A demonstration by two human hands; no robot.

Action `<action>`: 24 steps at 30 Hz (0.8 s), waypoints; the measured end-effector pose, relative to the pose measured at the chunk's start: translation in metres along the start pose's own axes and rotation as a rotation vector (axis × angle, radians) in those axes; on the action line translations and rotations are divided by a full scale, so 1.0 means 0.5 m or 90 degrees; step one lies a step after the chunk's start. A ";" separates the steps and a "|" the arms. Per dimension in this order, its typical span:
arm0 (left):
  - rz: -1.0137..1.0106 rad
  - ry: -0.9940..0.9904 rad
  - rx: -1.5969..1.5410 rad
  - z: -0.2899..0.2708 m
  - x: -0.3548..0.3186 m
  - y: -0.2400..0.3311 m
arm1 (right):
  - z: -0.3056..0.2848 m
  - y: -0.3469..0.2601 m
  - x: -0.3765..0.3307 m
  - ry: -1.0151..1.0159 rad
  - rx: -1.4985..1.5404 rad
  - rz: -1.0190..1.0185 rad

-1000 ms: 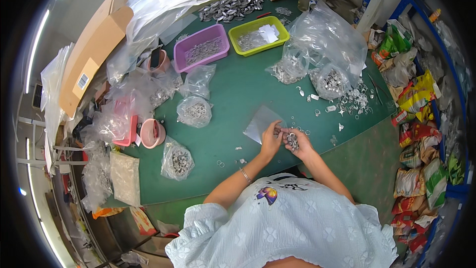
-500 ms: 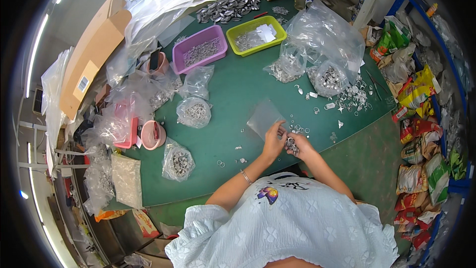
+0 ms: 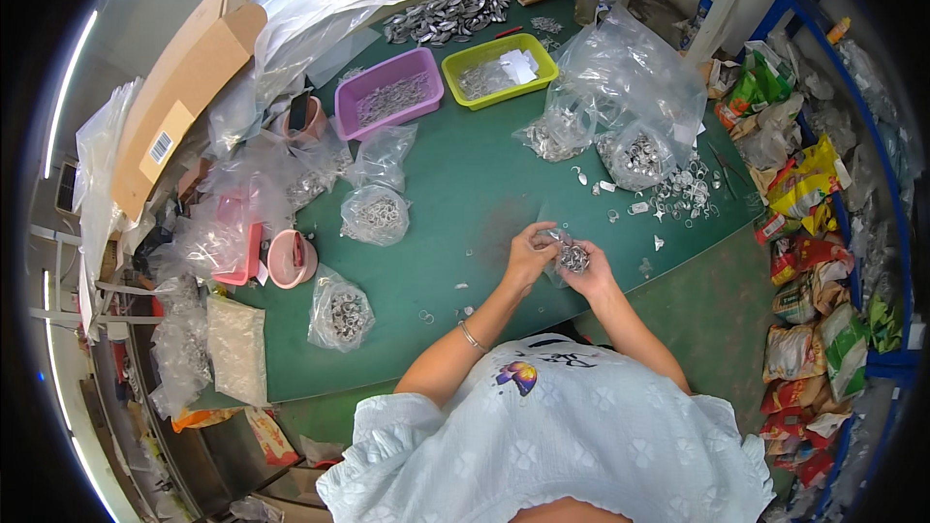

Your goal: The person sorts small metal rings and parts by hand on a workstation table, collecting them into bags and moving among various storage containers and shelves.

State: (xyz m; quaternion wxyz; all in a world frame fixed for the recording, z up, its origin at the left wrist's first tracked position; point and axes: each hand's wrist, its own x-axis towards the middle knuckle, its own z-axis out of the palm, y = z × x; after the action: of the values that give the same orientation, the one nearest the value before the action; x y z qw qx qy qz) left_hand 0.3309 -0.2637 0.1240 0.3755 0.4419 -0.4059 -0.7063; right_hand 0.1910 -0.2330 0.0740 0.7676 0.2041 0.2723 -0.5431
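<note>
My left hand (image 3: 528,257) pinches a clear plastic bag (image 3: 545,218), which hangs between my hands over the near part of the green table. My right hand (image 3: 593,276) is curled around a cluster of small silvery metal rings (image 3: 573,258), close against the left fingers. Whether the rings lie inside the bag or in the palm, I cannot tell. A few loose rings (image 3: 426,316) rest on the table left of my left forearm. To the right lies a spread of small metal pieces (image 3: 686,196) and tags.
A purple tray (image 3: 435,114) and a yellow-green tray (image 3: 504,102) hold small parts toward the back. Bags of metal pieces (image 3: 376,216) (image 3: 341,315) stand left. A large clear bag (image 3: 630,68) sits back right. Pliers (image 3: 725,169) lie near the right edge.
The clear bag lay flat on the table and is now drawn up between my hands. Both hands have risen slightly away from me. Loose rings beside the right hand no longer show.
</note>
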 end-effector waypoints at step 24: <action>0.028 0.058 -0.362 -0.084 0.034 0.090 | 0.044 -0.002 -0.149 0.088 -1.053 -0.884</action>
State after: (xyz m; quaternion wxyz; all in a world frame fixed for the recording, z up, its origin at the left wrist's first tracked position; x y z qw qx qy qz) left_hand 0.3719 -0.3063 0.1474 0.5173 0.3417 -0.1837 -0.7628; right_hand 0.1748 -0.1928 0.1383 0.1753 -0.5461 0.6533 -0.4943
